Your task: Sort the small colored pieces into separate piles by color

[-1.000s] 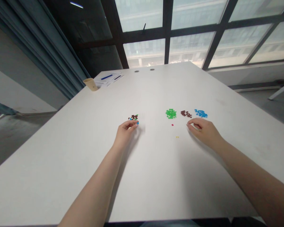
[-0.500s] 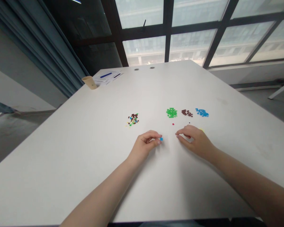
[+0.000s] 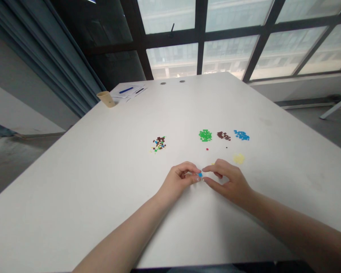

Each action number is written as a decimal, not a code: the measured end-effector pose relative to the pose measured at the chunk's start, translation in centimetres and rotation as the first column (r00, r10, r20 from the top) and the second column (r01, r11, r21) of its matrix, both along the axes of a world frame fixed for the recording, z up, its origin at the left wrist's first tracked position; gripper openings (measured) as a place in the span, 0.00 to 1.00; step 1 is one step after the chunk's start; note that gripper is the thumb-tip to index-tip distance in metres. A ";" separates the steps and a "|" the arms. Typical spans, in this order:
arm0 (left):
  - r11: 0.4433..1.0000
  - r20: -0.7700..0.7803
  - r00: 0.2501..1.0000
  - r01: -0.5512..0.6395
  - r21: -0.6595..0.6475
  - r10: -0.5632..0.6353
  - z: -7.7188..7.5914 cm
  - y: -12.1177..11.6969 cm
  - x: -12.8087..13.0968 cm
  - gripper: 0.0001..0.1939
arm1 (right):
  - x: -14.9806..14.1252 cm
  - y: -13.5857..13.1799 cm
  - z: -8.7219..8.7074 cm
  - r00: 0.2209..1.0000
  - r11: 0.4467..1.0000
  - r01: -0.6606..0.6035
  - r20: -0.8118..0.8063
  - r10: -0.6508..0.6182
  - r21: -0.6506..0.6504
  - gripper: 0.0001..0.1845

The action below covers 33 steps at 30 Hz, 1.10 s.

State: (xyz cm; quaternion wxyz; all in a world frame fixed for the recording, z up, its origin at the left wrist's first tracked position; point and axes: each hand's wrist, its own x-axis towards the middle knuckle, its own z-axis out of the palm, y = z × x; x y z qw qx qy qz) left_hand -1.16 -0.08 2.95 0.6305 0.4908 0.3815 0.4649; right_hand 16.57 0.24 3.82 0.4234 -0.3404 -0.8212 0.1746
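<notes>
- Holding a small blue piece (image 3: 200, 174) in a tight pinch, the left hand (image 3: 179, 180) is almost closed, and the piece sits at its fingertips (image 3: 197, 178).
- The right hand (image 3: 227, 180) is at 3 o'clock from the blue piece, just beside it. Its fingers (image 3: 208, 168) are open like a letter C and have hold of nothing.
- Both hands are above the white table (image 3: 108, 182), near its middle. I cannot tell if the blue piece touches the table.
- At 10 o'clock from the blue piece is a mixed pile of tiny colored pieces (image 3: 159, 144).
- At 12 o'clock are a green pile (image 3: 205, 135), a brown pile (image 3: 223, 135) and a blue pile (image 3: 241, 135), in a row from left to right.
- At 2 o'clock is a pale yellow pile (image 3: 238, 158).
- A paper cup (image 3: 105, 99) and some papers (image 3: 127, 91) stand far away, at 11 o'clock.
</notes>
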 end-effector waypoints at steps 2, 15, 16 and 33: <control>1.000 -0.005 1.000 0.010 -0.008 -0.010 0.1 -0.1 0.1 0.07 | -0.1 0.0 0.0 1.000 1.000 -0.007 -0.016 0.007 -0.002 0.05; 0.998 -0.045 0.999 0.009 -0.059 -0.012 0.3 0.0 0.2 0.12 | -0.5 -0.3 -0.1 0.999 0.999 -0.009 -0.035 0.007 -0.051 0.05; 0.998 -0.049 0.999 0.007 -0.061 -0.010 0.3 0.0 0.2 0.12 | -0.4 -0.2 -0.1 1.000 0.998 -0.009 -0.031 0.007 -0.057 0.05; 0.996 -0.112 0.993 -0.051 -0.076 0.043 -0.1 0.3 -0.2 0.13 | 1.9 2.9 -0.3 0.988 0.982 0.157 0.008 -0.157 -0.108 0.07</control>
